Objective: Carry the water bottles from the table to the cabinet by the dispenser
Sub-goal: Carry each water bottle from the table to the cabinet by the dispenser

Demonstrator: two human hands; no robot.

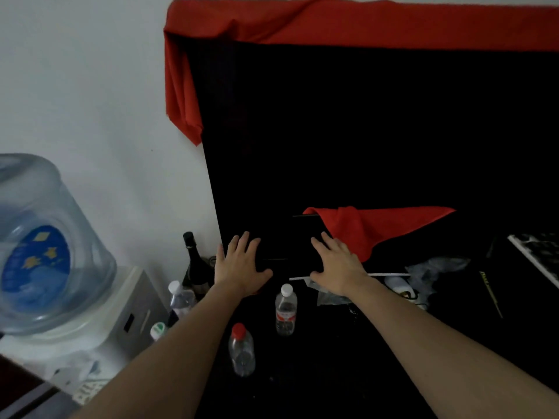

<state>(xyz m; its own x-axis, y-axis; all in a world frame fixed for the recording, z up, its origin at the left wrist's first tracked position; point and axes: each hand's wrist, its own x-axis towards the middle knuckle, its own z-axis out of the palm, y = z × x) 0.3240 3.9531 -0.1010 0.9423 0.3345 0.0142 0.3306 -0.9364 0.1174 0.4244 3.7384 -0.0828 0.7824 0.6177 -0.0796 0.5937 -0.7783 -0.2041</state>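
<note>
Two clear plastic water bottles stand on a dark surface below my arms: one with a white cap and red label (286, 309), one with a red cap (241, 350). A third clear bottle with a white cap (180, 299) stands at the left edge, partly behind my left forearm. My left hand (240, 264) and my right hand (337, 264) both reach forward with fingers spread, palms down, resting against a black object (290, 246) beyond the bottles. Neither hand holds a bottle.
The water dispenser (121, 316) with a large blue jug (42, 246) stands at the left. A dark glass bottle (195, 261) stands near the wall. A red cloth (372, 228), crumpled plastic (432, 270) and a keyboard (538, 252) lie to the right. A green-capped item (158, 330) sits by the dispenser.
</note>
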